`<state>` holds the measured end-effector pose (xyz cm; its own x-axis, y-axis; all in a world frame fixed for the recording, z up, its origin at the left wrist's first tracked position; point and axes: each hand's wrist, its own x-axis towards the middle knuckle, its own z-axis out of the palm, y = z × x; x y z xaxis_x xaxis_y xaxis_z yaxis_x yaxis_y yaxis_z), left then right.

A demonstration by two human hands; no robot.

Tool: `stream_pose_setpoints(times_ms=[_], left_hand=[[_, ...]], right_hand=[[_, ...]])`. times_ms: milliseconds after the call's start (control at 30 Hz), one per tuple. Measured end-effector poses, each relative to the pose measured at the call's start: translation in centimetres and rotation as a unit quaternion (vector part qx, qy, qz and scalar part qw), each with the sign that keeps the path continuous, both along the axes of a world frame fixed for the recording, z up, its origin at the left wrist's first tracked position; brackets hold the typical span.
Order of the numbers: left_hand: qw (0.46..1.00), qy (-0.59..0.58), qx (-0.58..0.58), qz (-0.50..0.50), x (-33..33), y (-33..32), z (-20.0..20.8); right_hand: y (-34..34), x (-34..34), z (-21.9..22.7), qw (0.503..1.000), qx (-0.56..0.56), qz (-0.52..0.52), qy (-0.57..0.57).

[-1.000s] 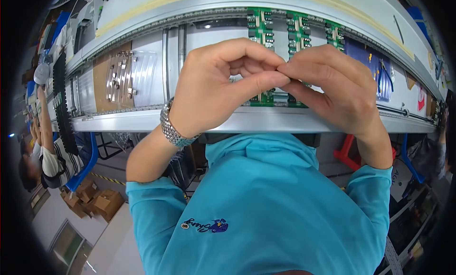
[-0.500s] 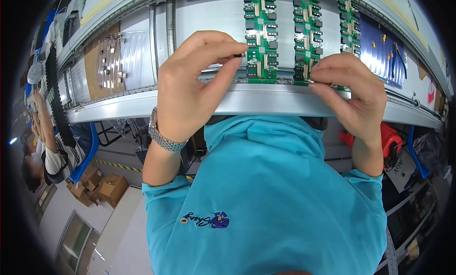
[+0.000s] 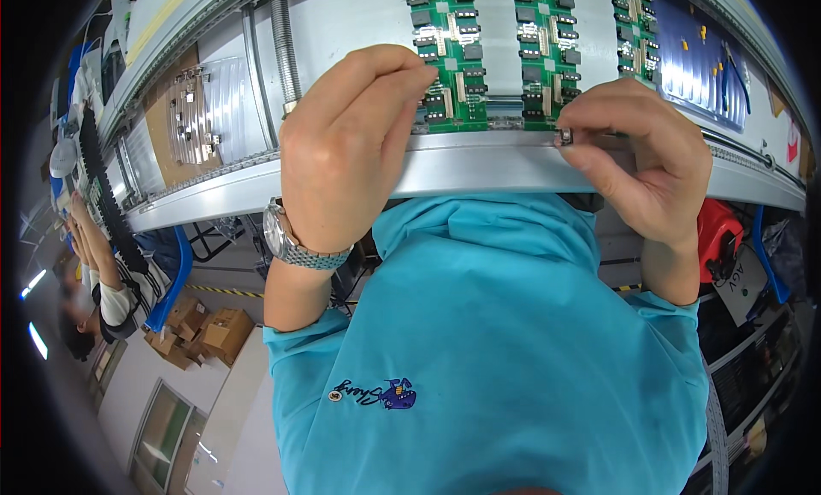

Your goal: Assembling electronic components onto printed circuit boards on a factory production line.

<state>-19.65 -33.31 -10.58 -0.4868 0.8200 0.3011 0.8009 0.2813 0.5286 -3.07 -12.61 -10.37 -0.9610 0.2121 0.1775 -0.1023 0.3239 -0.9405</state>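
Three green boards (image 3: 636, 33) beyond a silver rail (image 3: 479, 157), their long axes running away from it.
The left hand (image 3: 342, 127) is nearer the left board (image 3: 449, 46), its fingertips pressed together over that board's left edge; whether they grip anything cannot be told. The right hand (image 3: 670, 172) is nearer the middle board (image 3: 545, 46), which lies ahead and to its left; thumb and fingers pinch a small metal part (image 3: 565, 137) just right of that board's near end.
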Motion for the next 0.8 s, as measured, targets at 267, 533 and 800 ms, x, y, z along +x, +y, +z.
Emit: stream_pose_setpoints(times_ms=[267,533,800], left_hand=[[0.998,0.029,0.059,-0.019,-0.1,0.1,-1.2],[0.997,0.017,0.064,-0.026,-0.2,-0.2,-1.3],[0.997,0.034,0.061,-0.028,-0.5,-0.5,-1.4]], right_hand=[[0.2,-0.3,-0.2,0.997,0.049,0.009,0.055],[-0.2,-1.4,0.4,0.995,0.078,0.007,0.066],[-1.2,-2.3,1.1,0.991,0.132,0.011,0.029]])
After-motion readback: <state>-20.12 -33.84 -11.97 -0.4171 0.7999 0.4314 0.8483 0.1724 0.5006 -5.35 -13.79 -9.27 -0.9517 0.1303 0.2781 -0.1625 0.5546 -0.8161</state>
